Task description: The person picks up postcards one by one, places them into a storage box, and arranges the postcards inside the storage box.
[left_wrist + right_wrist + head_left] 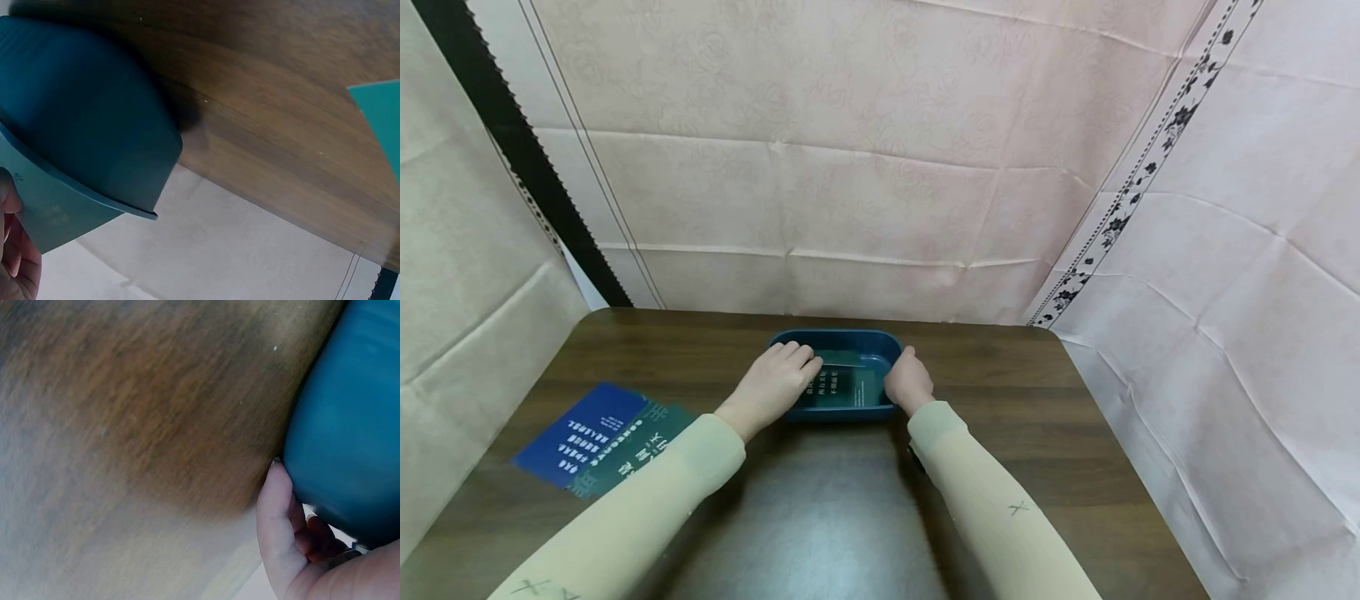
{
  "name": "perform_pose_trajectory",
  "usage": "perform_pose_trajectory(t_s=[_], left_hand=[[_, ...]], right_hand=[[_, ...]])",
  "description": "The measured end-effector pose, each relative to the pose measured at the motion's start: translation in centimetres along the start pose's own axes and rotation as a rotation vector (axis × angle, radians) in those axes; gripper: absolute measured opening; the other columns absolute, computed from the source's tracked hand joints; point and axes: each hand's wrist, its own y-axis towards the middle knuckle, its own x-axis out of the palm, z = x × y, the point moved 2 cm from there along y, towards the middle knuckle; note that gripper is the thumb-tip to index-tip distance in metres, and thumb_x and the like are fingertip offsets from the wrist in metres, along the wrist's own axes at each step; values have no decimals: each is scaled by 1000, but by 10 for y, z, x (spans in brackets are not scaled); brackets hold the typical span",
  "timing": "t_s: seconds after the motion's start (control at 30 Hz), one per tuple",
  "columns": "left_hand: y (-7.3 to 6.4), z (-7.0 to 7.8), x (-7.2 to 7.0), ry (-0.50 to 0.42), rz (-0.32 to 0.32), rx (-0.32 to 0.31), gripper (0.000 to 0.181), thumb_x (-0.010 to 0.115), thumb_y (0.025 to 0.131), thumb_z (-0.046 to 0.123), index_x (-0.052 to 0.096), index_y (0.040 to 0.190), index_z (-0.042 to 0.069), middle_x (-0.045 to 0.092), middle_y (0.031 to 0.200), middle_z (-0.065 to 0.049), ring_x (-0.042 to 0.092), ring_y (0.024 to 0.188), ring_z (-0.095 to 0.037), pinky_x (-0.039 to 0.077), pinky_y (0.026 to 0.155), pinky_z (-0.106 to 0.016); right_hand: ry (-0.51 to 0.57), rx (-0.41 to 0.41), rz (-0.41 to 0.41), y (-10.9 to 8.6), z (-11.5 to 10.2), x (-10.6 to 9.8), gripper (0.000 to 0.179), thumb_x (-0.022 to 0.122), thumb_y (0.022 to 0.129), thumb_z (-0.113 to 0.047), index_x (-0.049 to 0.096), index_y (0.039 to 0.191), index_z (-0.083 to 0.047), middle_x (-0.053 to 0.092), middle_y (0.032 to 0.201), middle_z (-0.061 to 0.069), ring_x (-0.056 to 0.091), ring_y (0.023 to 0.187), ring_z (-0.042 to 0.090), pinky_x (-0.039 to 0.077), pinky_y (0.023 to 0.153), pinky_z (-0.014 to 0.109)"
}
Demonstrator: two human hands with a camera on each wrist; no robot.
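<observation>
A dark blue plastic tray [838,414] is near the far edge of the table, with a dark green card [859,387] bearing pale print inside it. My left hand [775,385] reaches over the tray's left end. In the left wrist view its fingers pinch the green card [59,215], which juts above the tray's rim [81,186]. At the opposite end, my right hand [909,382] grips the tray. The right wrist view has that thumb [275,512] along the tray's outer wall [350,425], the other fingers curled behind it.
To the left, a blue card [580,433] and a green card [640,446] with white print overlap on the brown wooden table [1000,467]. My left sleeve [647,508] covers part of the green one. Pale cloth [850,200] hangs behind the table and along both sides.
</observation>
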Motion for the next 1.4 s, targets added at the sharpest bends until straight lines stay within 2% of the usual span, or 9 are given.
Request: perform_pose_trajectory(t_s=[0.13,0.3,0.43,0.57,0.77,0.93,1.07,1.4], left_hand=[[3,2,2,-17,26,2,33,75,82,0,68,114,3,63,105,-13,58,93,-26,51,84,-36],[5,1,11,-22,-6,-3,29,73,84,-1,68,112,3,63,104,-12,58,91,-25,51,83,-36],[7,1,16,-36,-83,-9,31,74,82,0,68,112,5,63,103,-10,57,90,-23,51,83,-34],[9,3,18,-57,-185,-16,35,76,80,1,69,114,7,64,104,-8,57,90,-21,51,84,-32],[11,3,18,-128,-330,-58,34,74,83,3,69,116,9,67,110,-8,62,100,-21,50,90,-35],[13,-1,22,-223,-384,-113,20,66,90,3,73,108,11,71,98,-2,64,86,-16,53,83,-34],[13,-4,26,-295,-439,-156,20,59,95,4,75,103,12,72,94,0,63,79,-11,54,80,-33],[11,-10,30,-477,-578,-280,17,65,91,9,74,105,11,69,99,1,59,82,-13,52,84,-37]], right_hand=[[-4,-2,7,1,1,0,71,58,96,-14,16,153,-7,55,130,17,57,93,29,51,85,50],[-4,3,9,1,2,0,71,57,96,-13,16,153,-8,55,130,17,57,92,29,52,84,49],[-3,3,9,2,3,0,70,57,96,-13,16,153,-8,55,130,17,57,91,29,51,84,50],[1,7,10,3,3,-1,70,57,96,-13,16,153,-8,55,130,17,57,92,29,52,84,50],[2,6,15,2,2,0,70,57,96,-13,16,153,-8,55,130,17,57,91,29,53,82,48],[7,8,14,0,2,-1,71,58,96,-13,16,153,-8,54,132,17,57,93,29,51,86,51],[3,10,14,0,2,0,70,57,97,-14,16,153,-9,53,133,17,57,96,29,50,87,52],[3,15,7,-1,-1,0,71,58,96,-15,16,153,-8,54,133,16,58,94,28,51,85,50]])
